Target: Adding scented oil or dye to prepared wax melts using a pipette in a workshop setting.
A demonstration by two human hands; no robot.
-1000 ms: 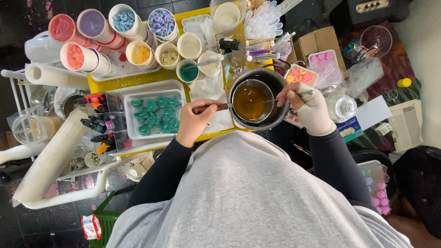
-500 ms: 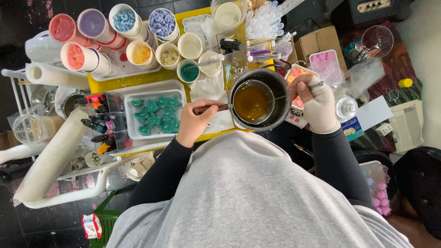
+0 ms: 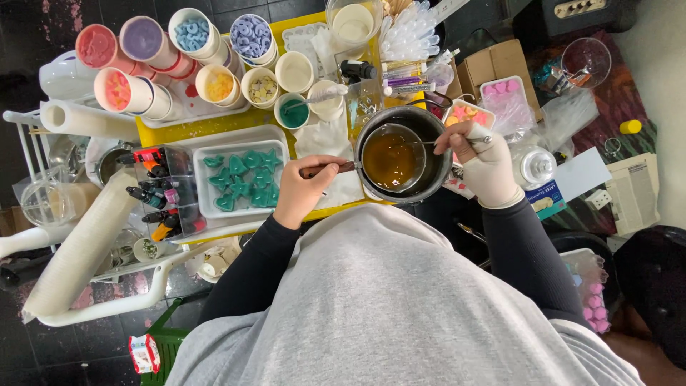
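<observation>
A small metal saucepan [image 3: 389, 159] of amber liquid is held by its handle in the closed left hand [image 3: 304, 189], while a thin stirrer [image 3: 446, 141] is gripped by the gloved right hand [image 3: 486, 161].

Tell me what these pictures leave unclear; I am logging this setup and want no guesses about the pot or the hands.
All in the head view:
- What the right hand pinches: only a thin metal stem shows over the pot.
- Depth of the amber liquid: seen only from above.
- The pot's base: hidden by its own wall.
- The handle end: covered by the left hand.
- The bottles: their labels are too small.
</observation>
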